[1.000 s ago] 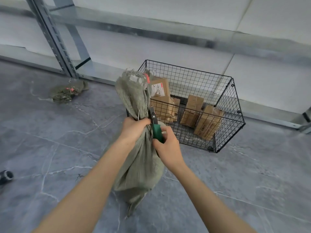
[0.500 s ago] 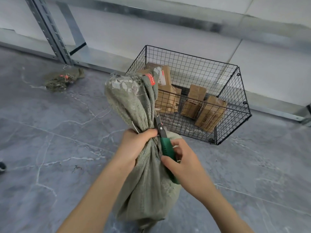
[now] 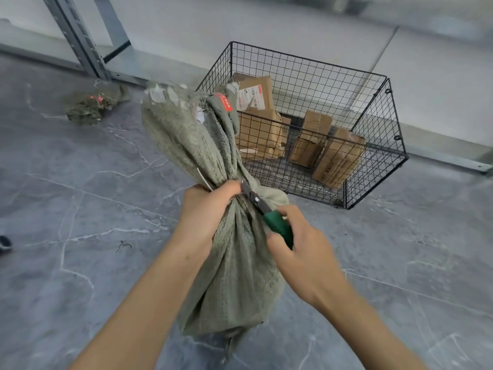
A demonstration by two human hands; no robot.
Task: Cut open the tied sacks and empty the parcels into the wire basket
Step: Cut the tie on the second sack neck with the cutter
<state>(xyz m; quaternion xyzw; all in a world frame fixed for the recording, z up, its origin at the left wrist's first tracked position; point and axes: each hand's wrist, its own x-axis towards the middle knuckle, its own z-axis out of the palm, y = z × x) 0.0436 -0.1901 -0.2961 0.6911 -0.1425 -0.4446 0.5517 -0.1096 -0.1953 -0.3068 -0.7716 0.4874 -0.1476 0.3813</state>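
A grey-green woven sack (image 3: 234,268) stands upright on the floor in front of me, its neck cinched and its frayed top flopping up and left. My left hand (image 3: 206,212) is clenched around the neck. My right hand (image 3: 296,244) grips green-handled cutters (image 3: 266,212), whose dark jaws touch the neck right beside my left thumb. A thin white tie end (image 3: 204,178) sticks out above my left hand. Behind the sack sits the black wire basket (image 3: 373,145), holding several brown cardboard parcels (image 3: 337,158).
A crumpled empty sack (image 3: 93,105) lies on the floor at the back left, near a grey metal shelving upright (image 3: 80,41). A low metal rail runs along the white wall behind the basket. A dark object (image 3: 4,243) peeks in at the left edge.
The view has come closer and lower over the sack. The sack's top has leaned further left. The cutters have tilted, their jaws now pointing up-left at the neck.
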